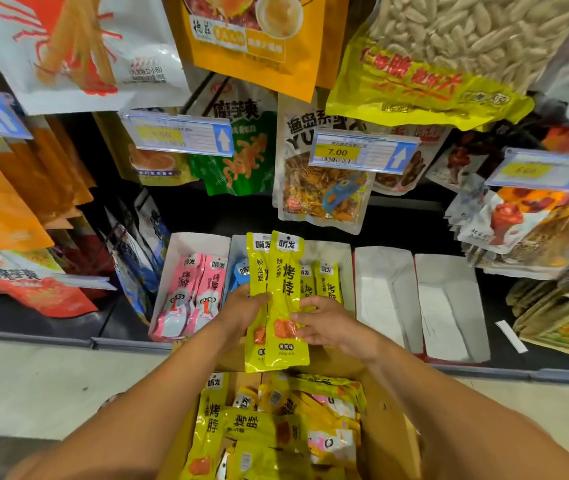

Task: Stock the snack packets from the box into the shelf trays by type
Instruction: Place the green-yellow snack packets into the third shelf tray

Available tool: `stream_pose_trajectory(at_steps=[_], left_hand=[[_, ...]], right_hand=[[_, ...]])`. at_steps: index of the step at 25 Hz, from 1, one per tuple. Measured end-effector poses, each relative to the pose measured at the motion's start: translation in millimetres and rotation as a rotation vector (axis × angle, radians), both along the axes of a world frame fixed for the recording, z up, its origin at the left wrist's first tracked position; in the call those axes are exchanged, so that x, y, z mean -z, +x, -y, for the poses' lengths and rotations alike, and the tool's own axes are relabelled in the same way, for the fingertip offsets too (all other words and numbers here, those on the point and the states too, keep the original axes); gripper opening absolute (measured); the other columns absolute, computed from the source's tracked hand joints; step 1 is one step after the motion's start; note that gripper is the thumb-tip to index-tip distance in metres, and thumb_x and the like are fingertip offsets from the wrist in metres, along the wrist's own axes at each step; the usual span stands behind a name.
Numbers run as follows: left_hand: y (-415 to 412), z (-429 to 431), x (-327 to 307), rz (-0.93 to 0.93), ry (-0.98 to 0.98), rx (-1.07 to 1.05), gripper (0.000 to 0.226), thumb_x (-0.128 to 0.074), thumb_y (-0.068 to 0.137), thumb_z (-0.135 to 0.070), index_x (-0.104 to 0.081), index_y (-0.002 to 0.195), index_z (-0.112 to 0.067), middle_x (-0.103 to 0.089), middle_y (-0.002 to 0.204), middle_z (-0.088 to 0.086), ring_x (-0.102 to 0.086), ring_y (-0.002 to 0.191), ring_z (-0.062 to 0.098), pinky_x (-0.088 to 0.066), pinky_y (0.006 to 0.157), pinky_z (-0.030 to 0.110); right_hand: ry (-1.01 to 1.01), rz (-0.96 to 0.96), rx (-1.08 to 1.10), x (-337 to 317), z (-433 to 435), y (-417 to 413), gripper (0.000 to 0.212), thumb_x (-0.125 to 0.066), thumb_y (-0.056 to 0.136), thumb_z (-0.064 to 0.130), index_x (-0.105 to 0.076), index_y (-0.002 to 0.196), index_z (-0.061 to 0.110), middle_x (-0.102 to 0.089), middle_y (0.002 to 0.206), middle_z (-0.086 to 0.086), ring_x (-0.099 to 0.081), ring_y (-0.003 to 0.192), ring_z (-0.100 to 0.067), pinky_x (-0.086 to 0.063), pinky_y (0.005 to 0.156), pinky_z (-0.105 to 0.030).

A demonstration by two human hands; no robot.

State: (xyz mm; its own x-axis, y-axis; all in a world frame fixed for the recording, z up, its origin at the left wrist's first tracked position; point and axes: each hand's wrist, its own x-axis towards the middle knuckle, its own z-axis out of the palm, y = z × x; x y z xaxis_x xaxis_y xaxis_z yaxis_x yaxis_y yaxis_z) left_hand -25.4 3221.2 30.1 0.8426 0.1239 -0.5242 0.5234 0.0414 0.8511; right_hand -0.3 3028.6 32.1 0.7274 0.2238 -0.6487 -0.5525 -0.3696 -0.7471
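Two yellow packets (286,289) held upright above the cardboard box (392,431), at the shelf trays.
The left hand (241,308) curls round their left edge, thumb on top, and the right hand (326,323) pinches the front one's right edge. Behind them, a white tray (331,247) holds matching stocked packets (326,284). Pink packets (207,289) fill the neighbouring tray.

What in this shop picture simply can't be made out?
Blue packet, head view: mostly hidden behind the held yellow packets.
Box, head view: cut off by the bottom edge.
Price tag left of centre, head view: figures too blurred to read.
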Motion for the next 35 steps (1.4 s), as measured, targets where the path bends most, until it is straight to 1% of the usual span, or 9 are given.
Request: stream_pose_trajectory(at_steps=[5,9,11,16,21,24,28,32,35], left_hand=[[1,-6,0,-0.002,0.084,-0.001,0.018,-0.056,0.104,-0.012,-0.066,0.118,-0.016,-0.073,0.115,0.007,-0.067,0.085,0.012,-0.051,0.065,0.025],[0,-11,-3,-0.045,0.106,-0.050,0.012,-0.055,0.105,-0.012,-0.059,0.098,-0.020,-0.062,0.091,-0.004,-0.052,0.073,0.004,-0.039,0.058,0.021],[2,-15,-3,-0.054,0.084,-0.058,0.022,-0.055,0.105,-0.011,-0.057,0.088,-0.025,-0.062,0.089,-0.006,-0.051,0.072,0.003,-0.038,0.058,0.020],[7,-24,8,-0.030,0.085,-0.069,0.020,-0.059,0.103,-0.012,-0.068,0.121,-0.013,-0.072,0.111,0.001,-0.063,0.083,0.005,-0.043,0.060,0.020],[11,-35,16,-0.017,0.080,-0.096,0.019,-0.061,0.102,-0.013,-0.070,0.118,-0.016,-0.073,0.108,-0.004,-0.065,0.087,0.004,-0.044,0.060,0.016],[14,-38,20,-0.031,0.080,-0.111,0.021,-0.063,0.101,-0.016,-0.070,0.120,-0.016,-0.074,0.113,-0.002,-0.068,0.096,0.012,-0.047,0.064,0.021],[17,-37,20,-0.028,0.080,-0.116,0.022,-0.063,0.101,-0.017,-0.068,0.122,-0.017,-0.072,0.115,-0.002,-0.064,0.093,0.008,-0.044,0.065,0.020],[17,-34,20,-0.020,0.079,-0.105,0.024,-0.061,0.102,-0.015,-0.069,0.124,-0.017,-0.073,0.118,-0.001,-0.067,0.096,0.011,-0.046,0.066,0.021],[16,-33,19,-0.021,0.046,-0.105,0.022,-0.061,0.102,-0.013,-0.068,0.122,-0.017,-0.073,0.113,-0.002,-0.066,0.093,0.008,-0.046,0.065,0.020]], right_hand=[[-0.078,-0.031,0.022,4,30,22,0.044,-0.071,0.092,0.013,-0.050,0.131,0.015,-0.071,0.112,-0.008,-0.073,0.087,-0.018,-0.061,0.073,-0.028],[-0.201,-0.057,0.134,22,51,50,0.039,-0.066,0.095,0.008,-0.049,0.130,0.010,-0.070,0.113,-0.013,-0.071,0.079,-0.021,-0.059,0.063,-0.027],[-0.242,-0.057,0.166,34,51,63,0.035,-0.064,0.096,0.006,-0.050,0.128,0.008,-0.070,0.112,-0.015,-0.070,0.079,-0.022,-0.057,0.061,-0.029],[-0.385,0.041,0.153,77,43,87,0.033,-0.073,0.088,0.006,-0.057,0.117,0.006,-0.069,0.111,-0.017,-0.071,0.093,-0.029,-0.061,0.077,-0.041],[-0.438,0.049,0.029,115,25,88,0.056,-0.084,0.077,0.017,-0.058,0.125,0.004,-0.071,0.106,-0.016,-0.072,0.094,-0.031,-0.059,0.087,-0.049],[-0.418,0.040,0.012,129,9,80,0.070,-0.084,0.079,0.016,-0.050,0.139,0.005,-0.068,0.118,-0.015,-0.069,0.100,-0.027,-0.059,0.083,-0.036],[-0.463,0.048,-0.039,138,3,76,0.089,-0.089,0.072,0.023,-0.043,0.146,0.006,-0.056,0.139,-0.015,-0.061,0.115,-0.030,-0.055,0.096,-0.044],[-0.476,0.066,-0.117,125,8,76,0.083,-0.083,0.079,0.016,-0.039,0.150,0.008,-0.060,0.128,-0.012,-0.066,0.094,-0.022,-0.059,0.069,-0.033],[-0.475,0.147,-0.169,106,11,81,0.070,-0.074,0.085,0.011,-0.042,0.147,0.013,-0.057,0.135,-0.016,-0.069,0.089,-0.024,-0.059,0.073,-0.039]])
